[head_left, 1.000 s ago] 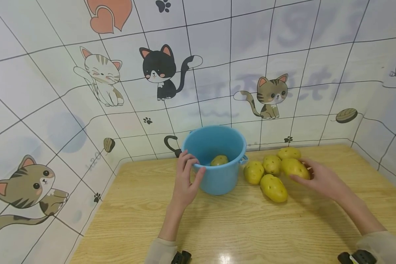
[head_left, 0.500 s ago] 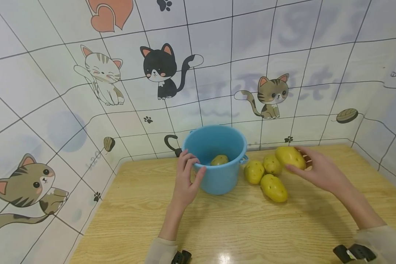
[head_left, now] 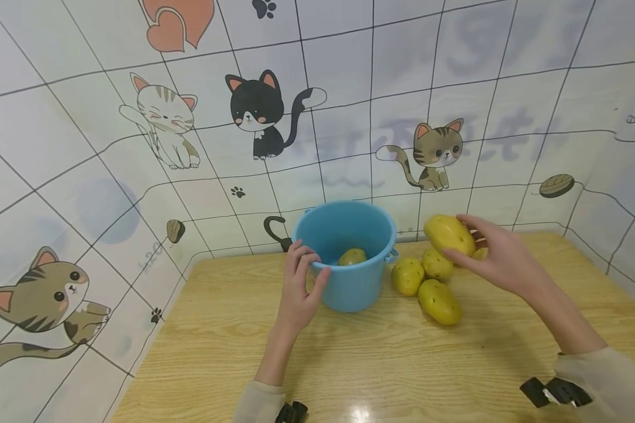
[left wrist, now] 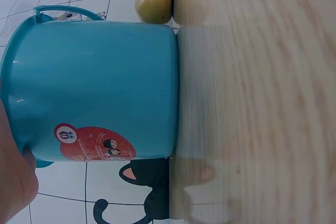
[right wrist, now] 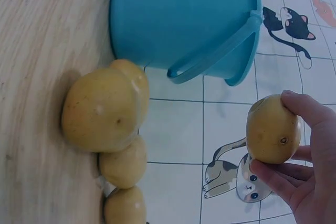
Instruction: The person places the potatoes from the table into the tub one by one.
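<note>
A blue bucket (head_left: 353, 289) stands upright on the table, one potato (head_left: 352, 257) visible inside. My left hand (head_left: 298, 289) grips its near-left rim, fingers over the edge and thumb on the outer side. To the right of the bucket, my right hand (head_left: 503, 257) holds another potato (head_left: 447, 232) in the air, pinched between thumb and fingers, as the right wrist view also shows on the potato (right wrist: 273, 129). Below it several potatoes (head_left: 439, 301) lie grouped on the table; one (head_left: 480, 254) is partly hidden behind the right hand.
The wooden table (head_left: 233, 346) meets a wall (head_left: 344, 147) printed with cartoon cats close behind the bucket. In the right wrist view the bucket's handle (right wrist: 220, 56) hangs down along its side. A red sticker (left wrist: 100, 142) marks the bucket's side.
The right hand has lifted a potato off the group and moved it up and left towards the bucket. My left hand has stayed on the rim.
</note>
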`<state>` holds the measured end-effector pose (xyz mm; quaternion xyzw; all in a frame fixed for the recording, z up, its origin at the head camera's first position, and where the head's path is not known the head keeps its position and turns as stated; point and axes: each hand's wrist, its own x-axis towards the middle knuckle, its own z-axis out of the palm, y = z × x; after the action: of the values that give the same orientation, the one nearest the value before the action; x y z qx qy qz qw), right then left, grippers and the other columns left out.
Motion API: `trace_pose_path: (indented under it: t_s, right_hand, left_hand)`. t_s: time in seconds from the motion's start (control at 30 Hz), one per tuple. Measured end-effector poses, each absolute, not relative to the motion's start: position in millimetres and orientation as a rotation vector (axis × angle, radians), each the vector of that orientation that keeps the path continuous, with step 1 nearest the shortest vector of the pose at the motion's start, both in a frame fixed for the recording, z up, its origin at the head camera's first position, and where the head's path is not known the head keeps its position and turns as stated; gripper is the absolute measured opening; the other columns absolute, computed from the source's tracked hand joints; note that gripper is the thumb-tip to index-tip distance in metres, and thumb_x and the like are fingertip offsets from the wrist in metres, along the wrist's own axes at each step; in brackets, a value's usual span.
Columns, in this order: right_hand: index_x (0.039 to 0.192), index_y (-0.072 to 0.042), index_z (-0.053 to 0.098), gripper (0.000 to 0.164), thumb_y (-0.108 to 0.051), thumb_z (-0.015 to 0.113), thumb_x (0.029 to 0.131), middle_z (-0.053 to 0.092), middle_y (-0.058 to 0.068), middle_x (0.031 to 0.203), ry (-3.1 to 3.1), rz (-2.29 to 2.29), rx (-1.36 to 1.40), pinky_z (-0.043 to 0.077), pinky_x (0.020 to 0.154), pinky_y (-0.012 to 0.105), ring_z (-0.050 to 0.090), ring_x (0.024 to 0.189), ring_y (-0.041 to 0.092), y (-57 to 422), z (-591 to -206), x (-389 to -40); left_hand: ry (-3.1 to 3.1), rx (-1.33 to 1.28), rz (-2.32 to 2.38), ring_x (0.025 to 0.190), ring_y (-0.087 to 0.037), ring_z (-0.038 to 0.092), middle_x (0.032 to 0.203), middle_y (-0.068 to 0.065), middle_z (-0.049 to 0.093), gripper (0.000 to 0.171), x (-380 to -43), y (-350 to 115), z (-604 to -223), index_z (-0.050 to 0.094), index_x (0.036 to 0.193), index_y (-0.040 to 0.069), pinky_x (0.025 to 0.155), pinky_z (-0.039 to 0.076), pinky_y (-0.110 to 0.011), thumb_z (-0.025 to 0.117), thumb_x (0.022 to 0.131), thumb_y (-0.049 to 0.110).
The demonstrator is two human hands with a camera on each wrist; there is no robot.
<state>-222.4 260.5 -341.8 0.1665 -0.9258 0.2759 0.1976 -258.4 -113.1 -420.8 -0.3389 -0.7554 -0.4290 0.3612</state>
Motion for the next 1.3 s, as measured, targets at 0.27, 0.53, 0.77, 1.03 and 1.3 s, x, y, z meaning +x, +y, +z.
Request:
trace_pose_path:
  t_s: [0.27,0.53,0.77,1.03,1.3]
  right_hand:
    - [0.145,0.001,0.047,0.074,-0.039,0.077,0.09,0.064,0.021,0.121,-2.565,0.788,0.505,0.055,0.084,0.055,0.065,0.1,0.037,238.8,-323.6,-226.7]
    - [0.143,0.0,0.049,0.071,-0.032,0.08,0.088,0.063,0.019,0.125,-2.485,0.85,0.583,0.058,0.082,0.051,0.067,0.099,0.034,216.3,-315.3,-233.1]
    - [0.145,-0.001,0.049,0.071,-0.033,0.08,0.089,0.062,0.018,0.127,-2.466,0.874,0.651,0.06,0.078,0.046,0.068,0.097,0.031,198.2,-309.5,-238.4]
    - [0.146,-0.002,0.046,0.073,-0.036,0.077,0.09,0.061,0.018,0.127,-2.522,0.915,0.691,0.06,0.076,0.043,0.066,0.099,0.031,181.2,-310.6,-248.4]
    - [0.145,-0.002,0.048,0.073,-0.036,0.079,0.089,0.063,0.015,0.124,-2.508,0.951,0.771,0.06,0.077,0.041,0.066,0.1,0.03,165.7,-312.6,-254.5]
  left_hand:
    - [-1.943,-0.872,-1.114,0.139,-0.046,0.033,0.121,-0.014,0.049,0.017,-258.3,-113.3,-421.4,0.058,0.106,0.006,0.117,0.025,-0.057,0.06,0.101,0.022]
    - [-1.946,-0.863,-1.11,0.141,-0.038,0.032,0.121,-0.015,0.05,0.017,-256.5,-113.0,-421.5,0.058,0.106,0.005,0.116,0.026,-0.058,0.061,0.101,0.021]
    - [-1.938,-0.87,-1.11,0.14,-0.041,0.033,0.12,-0.015,0.05,0.017,-256.5,-112.9,-421.8,0.058,0.106,0.005,0.116,0.027,-0.059,0.06,0.102,0.022]
    - [-1.945,-0.865,-1.118,0.137,-0.05,0.034,0.121,-0.014,0.049,0.016,-256.8,-113.8,-423.7,0.058,0.106,0.006,0.116,0.026,-0.058,0.061,0.101,0.02]
    - [-1.948,-0.861,-1.123,0.138,-0.049,0.033,0.122,-0.013,0.05,0.016,-256.9,-113.3,-423.6,0.058,0.107,0.006,0.117,0.025,-0.058,0.061,0.1,0.02]
